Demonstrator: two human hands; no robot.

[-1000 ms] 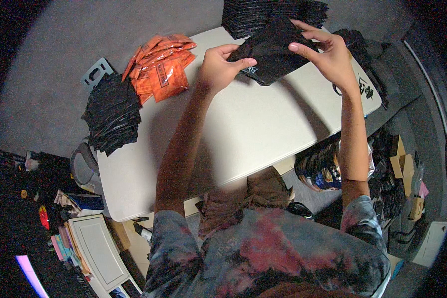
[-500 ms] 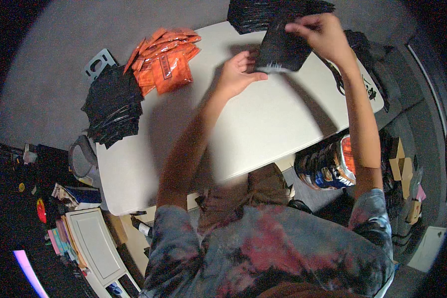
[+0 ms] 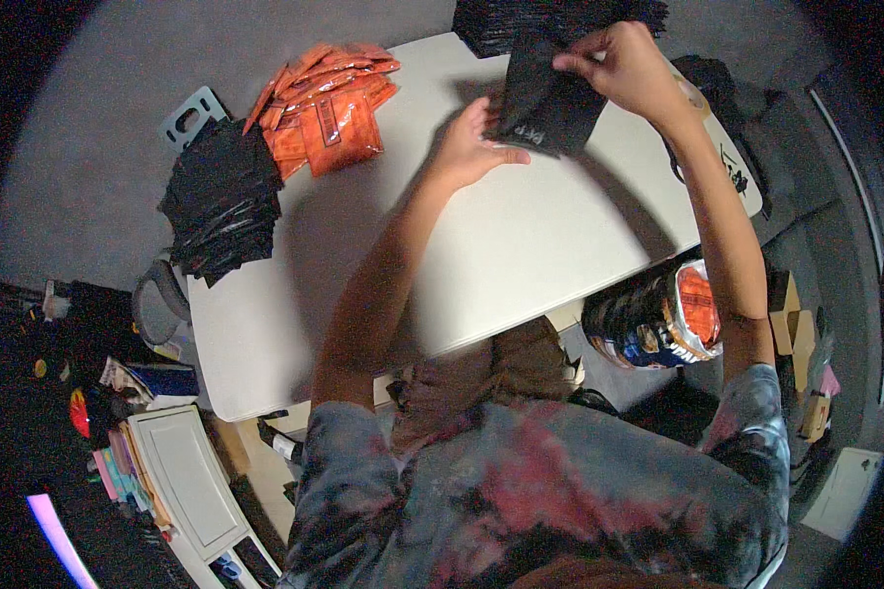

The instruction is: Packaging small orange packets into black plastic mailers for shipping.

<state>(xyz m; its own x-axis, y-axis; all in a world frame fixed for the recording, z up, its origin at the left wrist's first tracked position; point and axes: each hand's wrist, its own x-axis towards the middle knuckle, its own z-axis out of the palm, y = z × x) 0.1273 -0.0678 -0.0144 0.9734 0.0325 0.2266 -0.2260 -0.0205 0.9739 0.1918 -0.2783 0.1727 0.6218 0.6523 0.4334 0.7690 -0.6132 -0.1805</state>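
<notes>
Hanging from the right fingers (image 3: pixel 576 65), a black pouch (image 3: pixel 552 106) touches the left fingers (image 3: pixel 473 117).

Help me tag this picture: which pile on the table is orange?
The middle pile of glossy packets, lying between the left black pile and the black stack at the far edge; only it is orange.

A white table with rounded corners (image 3: pixel 521 265) filled the middle of the room, slanting from eight o'clock up to two. Behind it, from ten to twelve, rose a plain grey wall (image 3: pixel 98 177). Near nine I saw a grey chair (image 3: pixel 160 304) with a curved back; at eight, a white cabinet (image 3: pixel 192 481) with a panelled front and, farther out, a glowing violet-white strip (image 3: pixel 59 535). Grey floor (image 3: pixel 609 375) showed at four. Light threw soft shadows across the tabletop, while nine o'clock's far side was very dark.
</notes>
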